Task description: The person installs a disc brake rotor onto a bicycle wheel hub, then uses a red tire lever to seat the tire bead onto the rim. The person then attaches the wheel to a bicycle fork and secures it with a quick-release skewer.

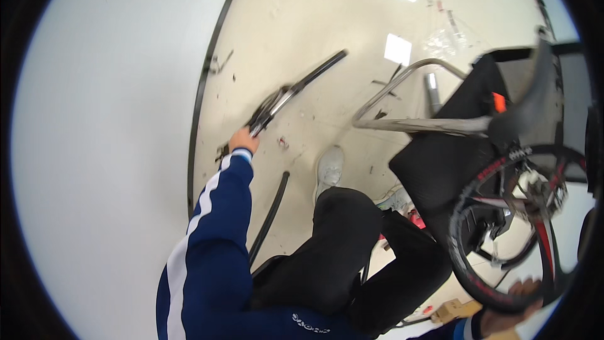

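Observation:
My left hand (244, 141) is closed around the near end of a long black-and-silver bar (277, 102). That bar slants away to the upper right over the floor and ends in a black, grip-like tip; its exact kind is unclear. At the lower right, my right hand (525, 291) grips the rim of a small black spoked wheel (465, 245) with red markings. Part of that hand is hidden by the rim. The wheel stands tilted beside my right leg, its metal hub showing near the middle.
Right of centre are a bent metal tube frame (402, 124) and a black panel (428, 170). A silver cylinder (433, 91) and clear plastic wrapping (445, 43) lie beyond. A pale wall (107, 151) runs along the left. A cardboard box (454, 310) sits low right.

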Tool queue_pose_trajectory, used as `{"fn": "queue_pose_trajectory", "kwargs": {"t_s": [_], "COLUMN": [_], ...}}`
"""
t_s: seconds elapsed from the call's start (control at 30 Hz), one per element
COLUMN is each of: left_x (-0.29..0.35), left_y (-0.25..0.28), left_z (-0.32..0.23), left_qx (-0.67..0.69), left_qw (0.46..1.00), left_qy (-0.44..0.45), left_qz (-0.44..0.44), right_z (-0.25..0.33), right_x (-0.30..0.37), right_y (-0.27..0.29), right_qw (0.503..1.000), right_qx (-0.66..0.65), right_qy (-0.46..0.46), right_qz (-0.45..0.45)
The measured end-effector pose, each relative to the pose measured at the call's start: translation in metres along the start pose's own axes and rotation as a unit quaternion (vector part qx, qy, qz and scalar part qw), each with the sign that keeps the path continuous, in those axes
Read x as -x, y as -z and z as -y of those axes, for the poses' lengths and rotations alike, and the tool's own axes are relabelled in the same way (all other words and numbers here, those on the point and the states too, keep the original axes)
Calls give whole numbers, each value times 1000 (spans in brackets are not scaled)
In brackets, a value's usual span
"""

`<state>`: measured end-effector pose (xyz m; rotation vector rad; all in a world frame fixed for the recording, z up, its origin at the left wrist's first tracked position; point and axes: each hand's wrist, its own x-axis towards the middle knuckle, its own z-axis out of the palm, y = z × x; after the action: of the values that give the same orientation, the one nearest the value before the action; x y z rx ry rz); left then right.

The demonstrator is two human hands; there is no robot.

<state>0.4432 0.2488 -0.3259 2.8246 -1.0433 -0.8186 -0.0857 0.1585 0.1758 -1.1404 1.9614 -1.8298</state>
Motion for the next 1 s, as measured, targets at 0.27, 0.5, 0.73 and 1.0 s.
{"fn": "queue_pose_trajectory", "kwargs": {"t_s": [0.27,0.5,0.73,1.0], "left_x": [126,177,235,280], "left_y": [114,228,308,352], "left_z": [50,39,-53,-144], "left_qx": [47,244,484,571], "left_qw": [979,905,822,744], "left_qy": [1,-117,-173,-295], "left_qz": [-197,-328,-244,-182], "right_z": [26,26,26,-24], "right_x": [32,38,54,92], "right_y": [-76,-113,-151,-165], "right_qw": [945,954,931,916], "right_qx": [154,29,80,88], "right_qy": [92,146,128,60], "right_qz": [272,262,332,387]}}
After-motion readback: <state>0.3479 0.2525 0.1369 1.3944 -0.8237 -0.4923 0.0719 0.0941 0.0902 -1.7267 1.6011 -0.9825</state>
